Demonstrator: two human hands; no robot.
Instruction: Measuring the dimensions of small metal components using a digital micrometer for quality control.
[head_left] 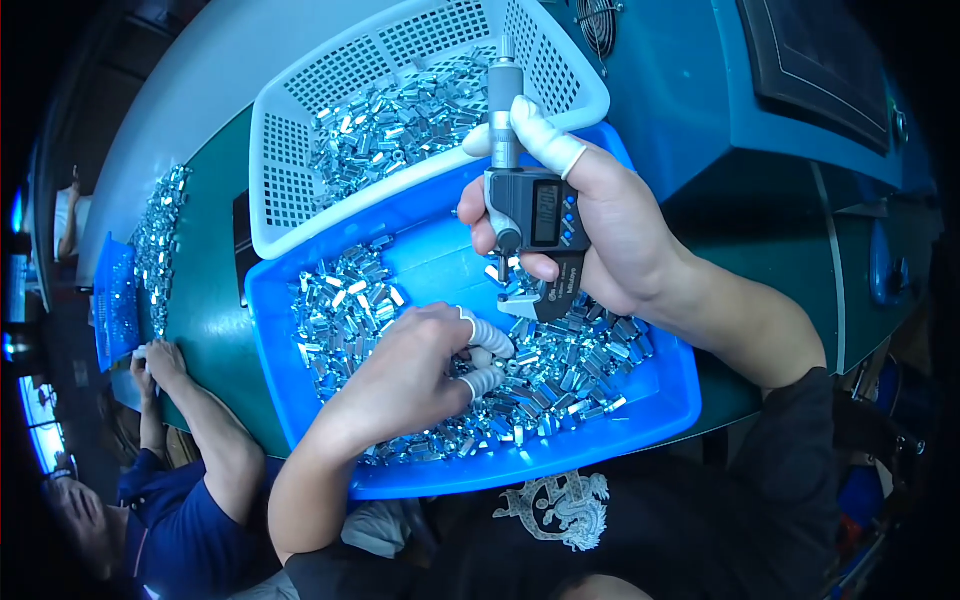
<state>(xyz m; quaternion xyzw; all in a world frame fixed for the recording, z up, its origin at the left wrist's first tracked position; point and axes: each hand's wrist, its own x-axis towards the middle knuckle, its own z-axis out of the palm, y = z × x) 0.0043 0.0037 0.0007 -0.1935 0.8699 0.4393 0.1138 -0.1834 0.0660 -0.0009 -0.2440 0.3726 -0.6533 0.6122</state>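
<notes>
My right hand [610,215] grips a digital micrometer [520,220] upright above the blue tray [420,262]. Its thumb and a finger, in white finger cots, lie on the thimble. The jaws point down; whether a piece sits between them I cannot make out. Down in the tray, my left hand [425,370] has its cotted thumb and fingers bent together at a heap of small shiny hexagonal metal nuts [570,375]. What those fingertips hold, if anything, is hidden.
Behind the tray stands a white perforated basket [285,165] with more nuts. A teal machine housing [670,90] is at the right. On the green table [215,330], another pile of nuts [160,240] lies by a small blue basket [117,300]. A co-worker's hands [158,362] are at the left.
</notes>
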